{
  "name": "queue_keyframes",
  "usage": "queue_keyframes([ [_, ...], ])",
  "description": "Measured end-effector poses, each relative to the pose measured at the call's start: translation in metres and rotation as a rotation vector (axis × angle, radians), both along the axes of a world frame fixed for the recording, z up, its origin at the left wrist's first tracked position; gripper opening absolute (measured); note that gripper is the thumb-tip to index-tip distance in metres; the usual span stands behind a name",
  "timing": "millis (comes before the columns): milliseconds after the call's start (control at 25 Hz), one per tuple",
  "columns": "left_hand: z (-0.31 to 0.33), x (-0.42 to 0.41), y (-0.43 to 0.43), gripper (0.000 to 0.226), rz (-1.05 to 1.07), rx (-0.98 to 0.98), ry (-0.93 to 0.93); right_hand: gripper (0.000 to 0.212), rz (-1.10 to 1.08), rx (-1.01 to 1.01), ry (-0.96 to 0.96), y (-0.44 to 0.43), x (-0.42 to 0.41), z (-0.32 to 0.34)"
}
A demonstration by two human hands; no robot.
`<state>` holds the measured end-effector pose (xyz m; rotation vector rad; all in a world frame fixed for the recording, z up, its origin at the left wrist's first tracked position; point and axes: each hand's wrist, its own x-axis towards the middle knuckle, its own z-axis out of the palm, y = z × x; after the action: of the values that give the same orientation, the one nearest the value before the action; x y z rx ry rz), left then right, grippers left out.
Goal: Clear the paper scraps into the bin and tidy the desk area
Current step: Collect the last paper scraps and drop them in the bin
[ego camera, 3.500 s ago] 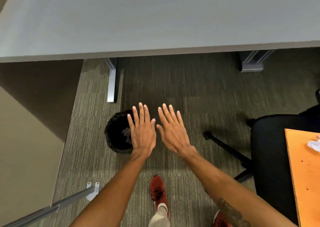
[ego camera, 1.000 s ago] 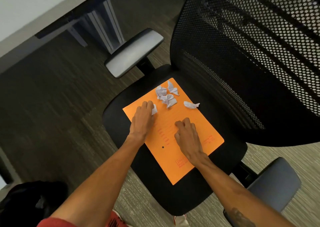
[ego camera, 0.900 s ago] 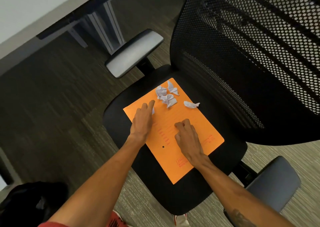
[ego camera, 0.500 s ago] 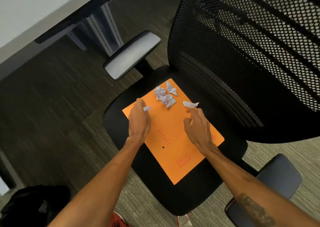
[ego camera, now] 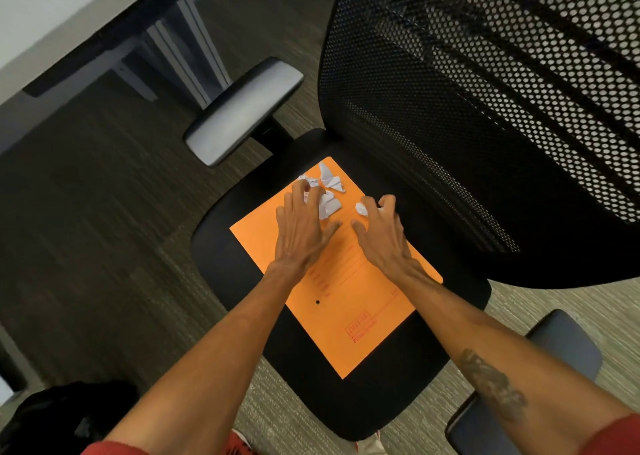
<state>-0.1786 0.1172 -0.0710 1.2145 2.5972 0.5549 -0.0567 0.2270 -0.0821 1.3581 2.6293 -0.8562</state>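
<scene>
Paper scraps (ego camera: 330,180) are lying crumpled at the far corner of the orange folder (ego camera: 346,298), its long axis running diagonally across the chair seat (ego camera: 398,385). Left hand (ego camera: 301,229), palm down, is curling its fingers over several; right hand (ego camera: 381,236) is clawing round a lone scrap (ego camera: 361,208).

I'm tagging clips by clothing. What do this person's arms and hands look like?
Bare forearms, with red sleeves at the bottom edge. A dark tattoo marks the right forearm. Neither the left hand nor the right hand shows gloves, rings or a watch.
</scene>
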Motion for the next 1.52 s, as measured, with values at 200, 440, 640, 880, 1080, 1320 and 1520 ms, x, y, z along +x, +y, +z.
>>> queue_keyframes([
  [200,-0.014,0.005,0.013,0.077,0.03,-0.225,0.064,0.035,0.035,0.019,-0.023,-0.005,0.003,0.001],
  [440,-0.019,0.02,0.001,0.021,-0.077,-0.196,0.082,0.026,0.153,0.017,0.016,-0.02,0.008,-0.002],
  [640,-0.01,0.033,-0.01,0.045,-0.096,-0.17,-0.098,0.024,0.203,-0.027,0.023,-0.036,0.013,-0.005],
  [880,-0.009,0.026,-0.031,0.03,-0.057,-0.185,0.001,0.023,0.168,-0.004,0.152,-0.044,0.026,-0.001],
  [1080,0.002,0.002,-0.036,0.022,0.171,0.09,-0.208,0.034,0.179,0.028,0.267,-0.036,0.017,0.007],
  [1320,0.014,-0.037,-0.01,0.04,0.197,0.265,-0.253,0.031,0.041,0.117,0.24,-0.013,-0.018,0.017],
  [1520,0.006,-0.05,0.013,0.069,0.037,0.074,-0.11,0.056,0.088,0.037,0.168,0.009,-0.051,0.02],
])
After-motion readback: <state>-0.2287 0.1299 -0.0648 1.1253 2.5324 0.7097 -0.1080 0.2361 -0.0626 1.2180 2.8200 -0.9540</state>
